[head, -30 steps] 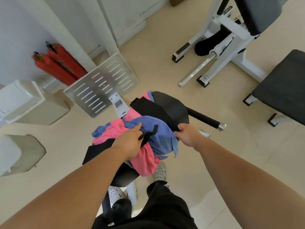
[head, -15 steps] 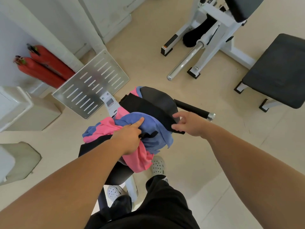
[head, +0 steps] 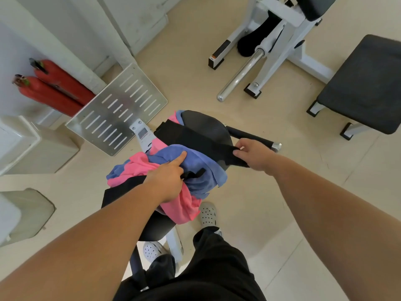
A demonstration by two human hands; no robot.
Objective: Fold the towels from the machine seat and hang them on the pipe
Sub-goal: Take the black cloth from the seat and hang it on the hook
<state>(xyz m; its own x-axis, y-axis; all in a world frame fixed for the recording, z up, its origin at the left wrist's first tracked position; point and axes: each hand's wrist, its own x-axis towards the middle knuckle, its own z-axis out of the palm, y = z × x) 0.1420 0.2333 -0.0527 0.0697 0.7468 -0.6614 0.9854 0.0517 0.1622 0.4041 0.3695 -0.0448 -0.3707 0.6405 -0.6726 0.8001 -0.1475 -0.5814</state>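
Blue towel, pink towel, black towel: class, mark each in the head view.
blue towel (head: 195, 166), head view, crumpled top fold.
pink towel (head: 182, 207), head view, hanging lower part.
black towel (head: 195, 137), head view, stretched middle.

The black machine seat (head: 204, 129) is carrying a heap of towels — a blue towel (head: 195, 168) lying over a pink towel (head: 180, 205), with a black towel (head: 195, 140) stretching across the top. The pink one is spilling over the seat's near edge.
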